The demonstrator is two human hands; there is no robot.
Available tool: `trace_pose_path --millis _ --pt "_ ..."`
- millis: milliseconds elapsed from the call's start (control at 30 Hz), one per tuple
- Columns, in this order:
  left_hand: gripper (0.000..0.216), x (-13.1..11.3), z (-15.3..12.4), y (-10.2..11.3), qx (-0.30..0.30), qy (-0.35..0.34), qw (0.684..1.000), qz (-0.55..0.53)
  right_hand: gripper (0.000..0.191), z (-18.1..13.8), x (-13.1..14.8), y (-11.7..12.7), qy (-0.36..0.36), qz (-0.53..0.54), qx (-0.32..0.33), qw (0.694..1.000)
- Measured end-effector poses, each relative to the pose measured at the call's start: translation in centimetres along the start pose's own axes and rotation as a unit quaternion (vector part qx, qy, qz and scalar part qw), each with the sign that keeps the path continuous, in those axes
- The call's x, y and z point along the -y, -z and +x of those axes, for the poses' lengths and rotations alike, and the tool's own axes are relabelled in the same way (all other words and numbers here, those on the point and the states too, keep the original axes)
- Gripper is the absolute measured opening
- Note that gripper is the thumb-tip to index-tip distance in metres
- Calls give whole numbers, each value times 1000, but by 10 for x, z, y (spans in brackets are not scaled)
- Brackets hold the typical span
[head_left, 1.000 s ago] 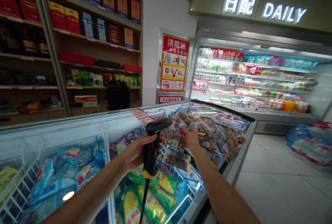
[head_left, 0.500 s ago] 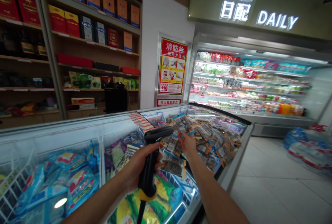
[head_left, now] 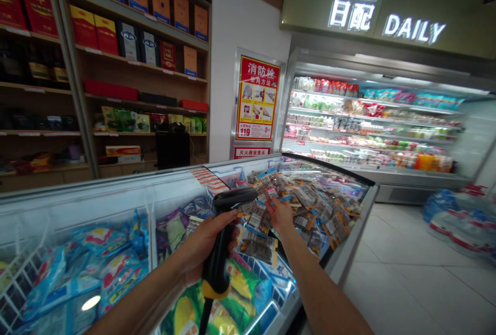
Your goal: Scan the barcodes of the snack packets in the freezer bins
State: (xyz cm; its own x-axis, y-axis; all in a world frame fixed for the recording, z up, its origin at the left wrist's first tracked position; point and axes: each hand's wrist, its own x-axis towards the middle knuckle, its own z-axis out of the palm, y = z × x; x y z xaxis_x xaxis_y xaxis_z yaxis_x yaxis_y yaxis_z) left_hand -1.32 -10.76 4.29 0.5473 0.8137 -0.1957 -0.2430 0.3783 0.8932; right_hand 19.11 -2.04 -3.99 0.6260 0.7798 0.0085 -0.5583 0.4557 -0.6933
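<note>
My left hand (head_left: 211, 239) is wrapped round the handle of a black barcode scanner (head_left: 234, 198) with a yellow base ring and a cable hanging below. The scanner's head points right, toward a clear snack packet (head_left: 270, 180) with a blue top edge. Closed at the lower edge of that packet is my right hand (head_left: 281, 215). A small reddish patch shows on the packet just above the fingers. Similar packets with orange and blue edges (head_left: 306, 195) lie heaped around my right hand. Another brown-filled packet (head_left: 256, 246) lies below, between both hands.
The packets lie in a chest freezer (head_left: 96, 190). Blue bags (head_left: 124, 278) fill its left section, beside a white wire basket (head_left: 17, 278). Green and yellow bags (head_left: 242, 288) lie near me. Wrapped bottle packs (head_left: 465, 221) stand on the floor, right. Behind are shelves (head_left: 143, 71) and a lit cooler (head_left: 372, 133).
My left hand and the scanner have shifted slightly left. A reddish patch now appears on the packet in my right hand, which has barely moved.
</note>
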Motion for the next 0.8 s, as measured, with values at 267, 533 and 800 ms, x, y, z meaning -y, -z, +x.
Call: trace_pose_path --millis 267,533,800 --pt "20 -6 2 5 23 15 997 -70 23 2 0 1 -3 15 1 1000" --pt "19 -7 5 8 35 19 996 -86 23 -3 2 -2 -9 24 -17 1000" --pt "19 -4 9 13 44 17 996 -70 21 0 1 0 -13 4 -12 1000"
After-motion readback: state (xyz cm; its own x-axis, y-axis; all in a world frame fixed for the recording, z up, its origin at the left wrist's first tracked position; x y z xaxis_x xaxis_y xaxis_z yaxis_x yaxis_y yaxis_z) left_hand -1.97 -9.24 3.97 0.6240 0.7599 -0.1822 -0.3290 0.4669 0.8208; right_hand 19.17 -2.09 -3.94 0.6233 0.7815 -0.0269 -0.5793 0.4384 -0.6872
